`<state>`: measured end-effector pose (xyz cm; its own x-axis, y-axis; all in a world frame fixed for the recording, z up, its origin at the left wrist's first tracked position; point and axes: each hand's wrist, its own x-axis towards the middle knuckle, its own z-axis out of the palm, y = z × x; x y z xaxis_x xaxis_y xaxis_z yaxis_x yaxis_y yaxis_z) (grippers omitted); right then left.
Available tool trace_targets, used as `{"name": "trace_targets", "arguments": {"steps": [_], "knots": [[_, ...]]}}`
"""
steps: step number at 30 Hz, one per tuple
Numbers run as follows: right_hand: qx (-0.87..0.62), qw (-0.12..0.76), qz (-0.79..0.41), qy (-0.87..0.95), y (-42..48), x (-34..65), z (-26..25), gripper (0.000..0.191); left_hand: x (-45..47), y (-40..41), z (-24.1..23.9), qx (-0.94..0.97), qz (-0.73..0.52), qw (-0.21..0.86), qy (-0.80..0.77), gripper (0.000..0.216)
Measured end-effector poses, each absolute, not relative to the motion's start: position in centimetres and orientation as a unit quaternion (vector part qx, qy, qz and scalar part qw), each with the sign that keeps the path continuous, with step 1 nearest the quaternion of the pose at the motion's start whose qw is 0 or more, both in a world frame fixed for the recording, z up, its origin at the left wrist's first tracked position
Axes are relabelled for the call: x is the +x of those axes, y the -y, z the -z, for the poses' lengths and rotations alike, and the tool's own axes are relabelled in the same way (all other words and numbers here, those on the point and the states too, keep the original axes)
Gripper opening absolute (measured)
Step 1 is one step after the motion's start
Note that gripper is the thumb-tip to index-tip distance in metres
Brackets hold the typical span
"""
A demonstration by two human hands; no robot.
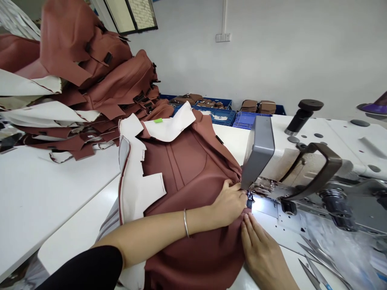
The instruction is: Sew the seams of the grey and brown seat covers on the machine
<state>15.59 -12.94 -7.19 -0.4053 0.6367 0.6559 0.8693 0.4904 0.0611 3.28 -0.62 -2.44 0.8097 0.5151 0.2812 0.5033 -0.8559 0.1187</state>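
A brown leather-like cover [193,177] with white backing lies on the white sewing table [45,193], its edge under the presser foot [249,198] of the sewing machine [305,169]. My left hand [229,201], a thin bangle on its wrist, rests on the brown cover right by the needle, fingers curled and pressing the fabric down. Just in front of the needle, my right hand [261,249] lies flat on the cover's near edge, fingers stretched toward the foot.
A tall pile of brown and white cut pieces [75,88] stands at the left. Blue crates [229,114] with brown parts sit along the far wall. Scissors and metal tools [317,262] lie at the table's right front.
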Motion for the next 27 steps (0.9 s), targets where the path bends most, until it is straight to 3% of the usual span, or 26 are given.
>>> {"name": "trace_targets", "arguments": {"steps": [7, 13, 27], "knots": [[-0.455, 0.26, 0.229, 0.82, 12.0, 16.1, 5.7, 0.032, 3.6, -0.2, 1.7, 0.958, -0.117, 0.045, -0.258, 0.013], [-0.467, 0.299, 0.188, 0.811, 13.0, 15.4, 5.9, 0.032, 3.8, -1.0, 2.5, 0.955, -0.134, 0.015, -0.265, 0.011], [-0.461, 0.293, 0.161, 0.822, 12.8, 14.8, 7.0, 0.034, 4.6, -3.5, 2.5, 0.954, -0.157, 0.024, -0.252, 0.012]]}}
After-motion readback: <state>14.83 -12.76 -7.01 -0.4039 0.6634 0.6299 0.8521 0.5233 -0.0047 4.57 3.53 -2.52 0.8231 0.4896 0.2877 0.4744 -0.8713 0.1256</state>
